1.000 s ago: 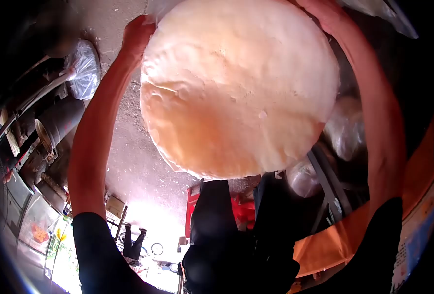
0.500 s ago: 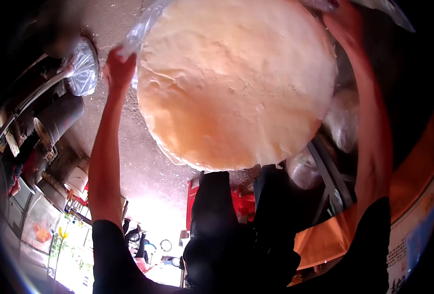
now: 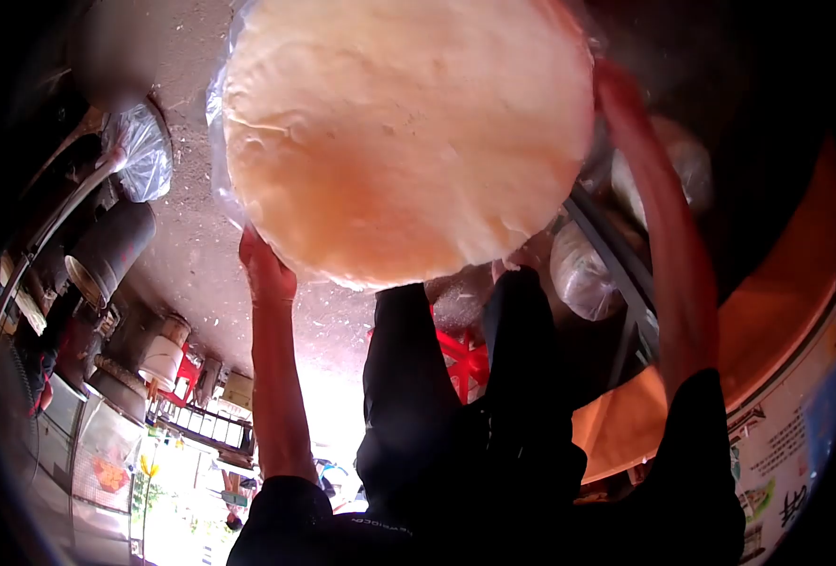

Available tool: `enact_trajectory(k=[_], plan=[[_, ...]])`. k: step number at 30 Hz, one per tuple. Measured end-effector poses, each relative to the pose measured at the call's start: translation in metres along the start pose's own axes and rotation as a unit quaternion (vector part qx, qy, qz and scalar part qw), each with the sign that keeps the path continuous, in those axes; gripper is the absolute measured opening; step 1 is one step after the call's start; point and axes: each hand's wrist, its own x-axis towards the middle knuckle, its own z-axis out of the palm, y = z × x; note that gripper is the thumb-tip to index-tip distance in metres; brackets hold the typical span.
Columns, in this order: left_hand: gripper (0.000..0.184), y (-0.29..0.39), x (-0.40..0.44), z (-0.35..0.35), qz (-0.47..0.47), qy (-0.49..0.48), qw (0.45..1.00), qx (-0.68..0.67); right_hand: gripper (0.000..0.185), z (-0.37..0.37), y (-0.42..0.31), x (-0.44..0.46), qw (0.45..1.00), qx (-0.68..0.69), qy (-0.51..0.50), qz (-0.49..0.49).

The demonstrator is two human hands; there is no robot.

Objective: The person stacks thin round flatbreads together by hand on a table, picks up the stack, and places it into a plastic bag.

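A large, round, pale yellow-orange slab (image 3: pixel 408 141) fills the upper middle of the head view, its surface slightly wrinkled. Clear plastic film (image 3: pixel 218 141) shows along its left rim. My left hand (image 3: pixel 269 269) grips the slab at its lower left edge, the fingers hidden behind it. At the upper right edge my right hand (image 3: pixel 618 94) holds the slab, blurred, its fingers mostly out of sight. The slab's top is cut off by the frame, and its exact kind cannot be made out.
Plastic-wrapped bundles (image 3: pixel 587 269) lie at the right beside a dark metal bar (image 3: pixel 616 255). An orange surface (image 3: pixel 625 424) is at lower right. A red stool (image 3: pixel 462 363) shows behind my legs. On the left are a bucket (image 3: pixel 111 250) and a plastic-covered round thing (image 3: pixel 142 151).
The slab has shifted left and up in view. My left hand has gone from the plastic at the upper left to the slab's lower left edge; my right hand has moved down onto its right edge.
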Motion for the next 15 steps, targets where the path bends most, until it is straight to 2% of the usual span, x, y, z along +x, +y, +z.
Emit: enact_trajectory(k=[1, 2, 3, 4, 5, 6, 7, 8, 9, 11, 12, 13, 14, 15], plan=[[0.041, -0.006, -0.009, -0.004, 0.011, 0.024, 1.000, -0.001, 0.030, -0.003, 0.004, 0.000, 0.999, 0.004, 0.030, -0.035], [0.041, -0.012, -0.015, -0.009, 0.023, 0.046, 0.999, -0.002, 0.033, -0.012, 0.011, 0.007, 0.997, 0.067, 0.005, -0.049], [0.041, -0.020, -0.015, -0.011, 0.041, 0.065, 0.997, -0.006, 0.033, -0.013, 0.016, 0.003, 0.996, 0.070, 0.007, -0.049], [0.046, -0.051, 0.000, -0.034, -0.002, 0.088, 0.995, 0.056, 0.038, -0.012, 0.023, -0.003, 0.999, 0.024, 0.009, -0.034], [0.046, -0.050, -0.004, -0.025, 0.000, 0.084, 0.995, 0.056, 0.043, -0.013, 0.031, -0.012, 1.000, -0.023, 0.012, -0.017], [0.049, -0.052, -0.012, -0.010, 0.021, 0.036, 0.999, -0.001, 0.053, -0.005, 0.035, -0.028, 0.998, -0.044, -0.019, 0.048], [0.051, -0.061, -0.016, -0.010, -0.014, -0.005, 0.992, -0.123, 0.060, -0.002, 0.035, -0.042, 0.994, 0.020, -0.045, 0.100], [0.054, -0.070, -0.019, -0.011, -0.058, -0.036, 0.968, -0.241, 0.061, -0.004, 0.042, -0.050, 0.992, 0.048, -0.053, 0.108], [0.054, -0.066, -0.027, -0.005, -0.055, -0.033, 0.969, -0.238, 0.061, -0.004, 0.048, -0.054, 0.989, 0.076, -0.063, 0.114], [0.056, -0.067, -0.047, 0.012, -0.048, -0.094, 0.987, -0.119, 0.062, -0.011, 0.054, -0.060, 0.986, 0.118, -0.058, 0.106], [0.056, -0.069, -0.055, 0.010, -0.052, -0.095, 0.987, -0.115, 0.062, -0.016, 0.058, -0.065, 0.982, 0.156, -0.053, 0.098], [0.055, -0.074, -0.059, 0.007, -0.083, -0.089, 0.979, -0.162, 0.062, -0.021, 0.065, -0.066, 0.981, 0.157, -0.052, 0.100], [0.054, -0.077, -0.060, 0.005, -0.111, -0.084, 0.968, -0.208, 0.057, -0.026, 0.074, -0.066, 0.974, 0.185, -0.107, 0.079], [0.053, -0.063, -0.063, 0.015, -0.138, -0.079, 0.954, -0.253, 0.051, -0.015, 0.054, -0.076, 0.962, 0.213, -0.161, 0.057]])
